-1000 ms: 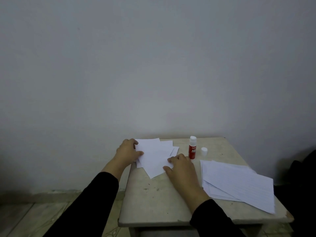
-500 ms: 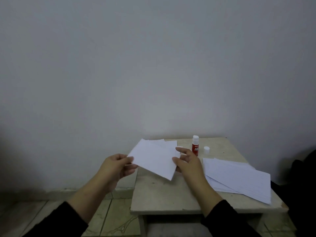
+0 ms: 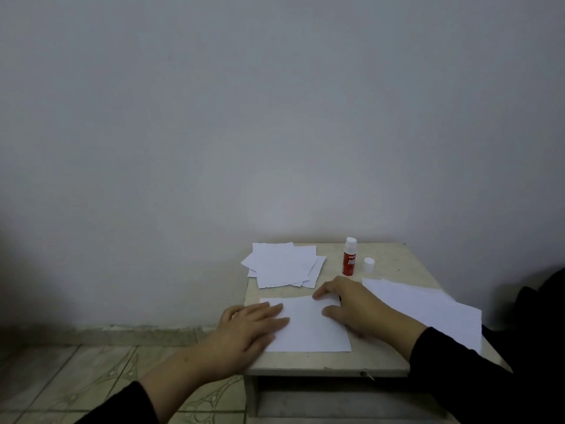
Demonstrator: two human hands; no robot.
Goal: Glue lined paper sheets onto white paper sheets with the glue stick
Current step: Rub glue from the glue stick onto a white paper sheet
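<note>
White sheet (image 3: 308, 327) lay flat on table (image 3: 394, 258), near its front edge. Left hand (image 3: 250, 327) pressed it with flat, straight fingers; right hand (image 3: 356, 307) likewise, fingers loosely spread. Glue stick (image 3: 349, 261) stood uncapped behind.

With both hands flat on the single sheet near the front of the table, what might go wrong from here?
1. The glue stick stands upright and uncapped just behind the right hand; reaching forward may knock it over.
2. Its loose cap stands beside it and could roll off the table.
3. The white sheet lies at the table's front left corner under the left hand; it could slide off.
</note>
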